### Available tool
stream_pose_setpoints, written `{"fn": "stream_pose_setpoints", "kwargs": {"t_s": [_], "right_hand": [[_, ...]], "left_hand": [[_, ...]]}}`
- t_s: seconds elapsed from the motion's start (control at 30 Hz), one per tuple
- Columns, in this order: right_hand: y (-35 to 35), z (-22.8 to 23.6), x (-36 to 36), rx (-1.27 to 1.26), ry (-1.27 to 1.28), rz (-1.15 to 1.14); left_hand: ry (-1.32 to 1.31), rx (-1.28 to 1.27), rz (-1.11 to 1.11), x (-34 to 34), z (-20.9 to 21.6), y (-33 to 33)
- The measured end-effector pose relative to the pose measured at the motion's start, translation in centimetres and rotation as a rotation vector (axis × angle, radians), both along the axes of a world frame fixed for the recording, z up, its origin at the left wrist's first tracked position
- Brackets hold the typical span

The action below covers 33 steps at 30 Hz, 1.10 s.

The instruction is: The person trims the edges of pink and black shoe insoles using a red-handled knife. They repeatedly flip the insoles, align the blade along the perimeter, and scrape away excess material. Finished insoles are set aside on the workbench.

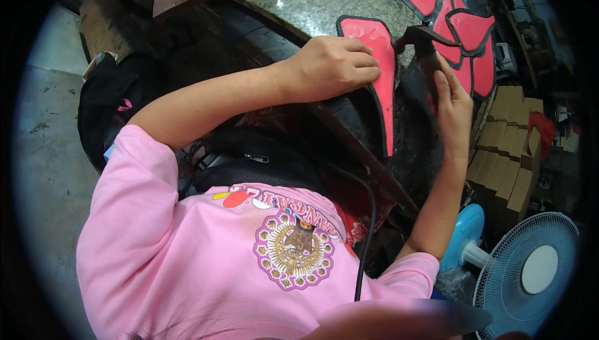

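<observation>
A long tapered red piece with a black border (385, 84) lies over the edge of a speckled stone slab (306, 6). My left hand (334, 67) rests flat on its left side, fingers pressing it down. My right hand (453, 106) grips the dark wooden handle of a hammer (428, 43), whose dark metal head sits just right of the piece's upper end, close to its edge. Whether the head touches the piece, I cannot tell. My pink shirt fills the lower part of the view.
Several more red, black-edged pieces (452, 15) lie overlapping on the slab at the top right. Stacked cardboard boxes (506, 153) stand on the right, a blue fan (530, 271) at lower right, a black bag (106, 106) on the left floor. A black cable (369, 215) crosses my lap.
</observation>
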State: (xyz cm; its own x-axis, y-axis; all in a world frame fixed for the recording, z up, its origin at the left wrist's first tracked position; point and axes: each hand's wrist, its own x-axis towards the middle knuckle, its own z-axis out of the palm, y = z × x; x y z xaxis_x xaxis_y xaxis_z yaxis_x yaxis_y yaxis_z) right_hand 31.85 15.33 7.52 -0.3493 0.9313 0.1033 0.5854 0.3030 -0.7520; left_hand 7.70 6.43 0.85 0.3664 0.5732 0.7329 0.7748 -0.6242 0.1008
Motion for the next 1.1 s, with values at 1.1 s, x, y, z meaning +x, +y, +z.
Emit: {"fn": "stream_pose_setpoints", "kwargs": {"t_s": [1.1], "right_hand": [[-2.3, 0.7, -1.6, 0.060, -0.021, 0.107]], "left_hand": [[0.117, -0.115, 0.221, -2.3, 1.7, -0.5]]}}
